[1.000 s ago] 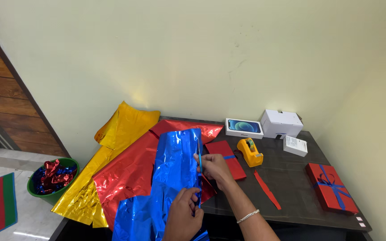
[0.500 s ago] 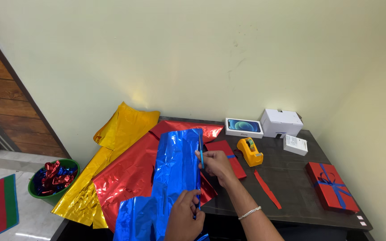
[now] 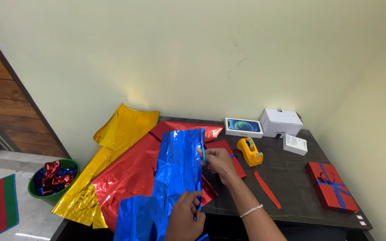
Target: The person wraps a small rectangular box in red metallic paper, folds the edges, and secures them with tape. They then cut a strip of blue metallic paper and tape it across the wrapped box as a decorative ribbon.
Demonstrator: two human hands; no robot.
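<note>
Dark table (image 3: 291, 187), both hands — left hand (image 3: 185, 218), right hand (image 3: 217, 161) (pinching) — blue foil (image 3: 177, 169)

Foil sheets (image 3: 126, 174) pile on the table's (image 3: 291, 196) left, tape dispenser (image 3: 249, 151) mid-table, boxes (image 3: 264, 125) behind it, gift box (image 3: 331, 187) far right, scrap bin (image 3: 52, 183) on the floor left.

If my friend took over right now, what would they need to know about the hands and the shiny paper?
Left hand: pinches the near end of the blue foil sheet.
Right hand: grips the sheet's right edge farther up.
The blue sheet lies over the red foil; gold foil is at the left.
A yellow tape dispenser and a wrapped red gift box sit on the dark table.
Done: one box wrapped.
Left: blue sheet unfinished.
</note>
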